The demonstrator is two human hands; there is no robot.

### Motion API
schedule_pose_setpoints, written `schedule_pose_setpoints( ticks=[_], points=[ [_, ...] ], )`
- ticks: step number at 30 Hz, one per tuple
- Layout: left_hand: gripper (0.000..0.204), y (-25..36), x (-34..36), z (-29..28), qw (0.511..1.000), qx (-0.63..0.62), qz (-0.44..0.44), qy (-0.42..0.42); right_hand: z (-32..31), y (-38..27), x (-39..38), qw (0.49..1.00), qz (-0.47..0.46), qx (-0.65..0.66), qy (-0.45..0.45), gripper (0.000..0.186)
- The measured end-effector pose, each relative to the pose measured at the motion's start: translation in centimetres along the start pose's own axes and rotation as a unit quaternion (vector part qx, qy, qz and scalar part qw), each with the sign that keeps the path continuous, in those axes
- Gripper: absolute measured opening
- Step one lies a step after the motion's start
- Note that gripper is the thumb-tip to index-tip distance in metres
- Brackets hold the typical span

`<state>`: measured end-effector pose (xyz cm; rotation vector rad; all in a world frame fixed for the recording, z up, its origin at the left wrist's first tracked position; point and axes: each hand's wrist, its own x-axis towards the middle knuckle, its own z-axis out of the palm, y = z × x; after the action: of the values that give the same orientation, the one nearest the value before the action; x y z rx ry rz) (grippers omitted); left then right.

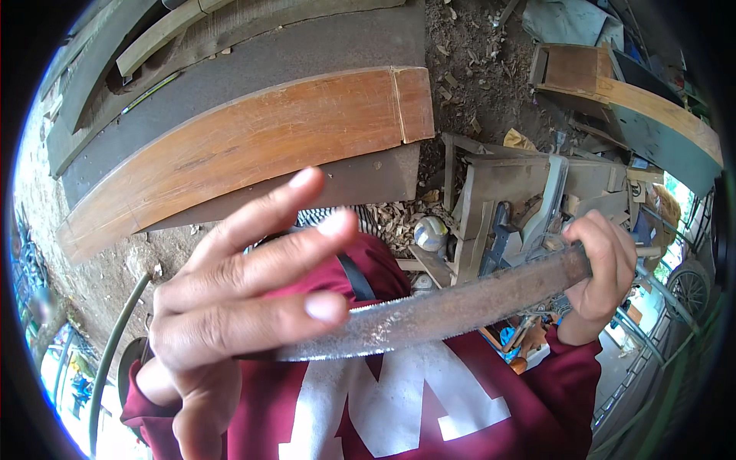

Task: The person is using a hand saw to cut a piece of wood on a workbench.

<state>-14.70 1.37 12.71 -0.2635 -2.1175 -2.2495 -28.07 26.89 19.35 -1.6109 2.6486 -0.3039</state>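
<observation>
A rusty toothed saw blade (pixel 452 310) stretches across in front of my maroon shirt, its left end lower than its right. My right hand (pixel 602 264) is closed around the blade's right end. At the other end, my left hand (pixel 245 299) has its fingers stretched out and apart, in front of the blade's left tip. That tip is partly hidden behind these fingers, and I cannot tell whether they touch it. Beyond my hands a long curved wooden board (pixel 268 123) lies on a dark grey bench top (pixel 337 38), with a pale line across its right part.
A green-and-yellow pencil (pixel 149 93) lies at the far left of the bench. Wood shavings (pixel 402 220) and a ball (pixel 431 233) are on the ground. Wooden furniture pieces (pixel 571 69) stand at the far right, and a spoked wheel (pixel 688 290) is at the right edge.
</observation>
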Motion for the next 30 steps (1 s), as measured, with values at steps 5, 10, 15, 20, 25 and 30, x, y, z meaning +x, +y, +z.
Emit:
schedule_pose_setpoints(
  ticks=[5, 10, 15, 20, 25, 30],
  points=[
    [0.079, -1.9, -0.9, -0.2, 0.999, -0.018, 0.039, 0.030, 1.1, 0.3, 0.8, 1.000, 0.015, 0.019, 0.000, 0.031],
    [0.078, -2.8, -1.3, -0.5, 0.963, -0.052, 0.027, 0.264, 4.4, 0.4, -0.1, 0.994, 0.042, 0.100, 0.000, 0.025],
    [0.072, -4.4, 1.4, -2.8, 0.669, 0.123, 0.146, 0.719, 11.6, -0.7, -2.6, 0.644, 0.476, 0.579, 0.154, 0.030],
    [0.063, -8.5, 1.7, -1.4, 0.725, 0.280, 0.156, 0.610, 20.2, -1.3, -5.7, 0.799, 0.468, 0.330, 0.186, 0.031],
    [0.057, -15.8, 0.5, -3.0, 0.731, 0.465, -0.086, 0.491, 27.6, -0.2, -8.1, 0.860, 0.437, 0.197, 0.176, 0.033],
    [0.055, -19.6, -1.0, -5.1, 0.707, 0.551, -0.157, 0.414, 29.9, -0.8, -9.2, 0.850, 0.460, 0.189, 0.173, 0.031]
  ],
)
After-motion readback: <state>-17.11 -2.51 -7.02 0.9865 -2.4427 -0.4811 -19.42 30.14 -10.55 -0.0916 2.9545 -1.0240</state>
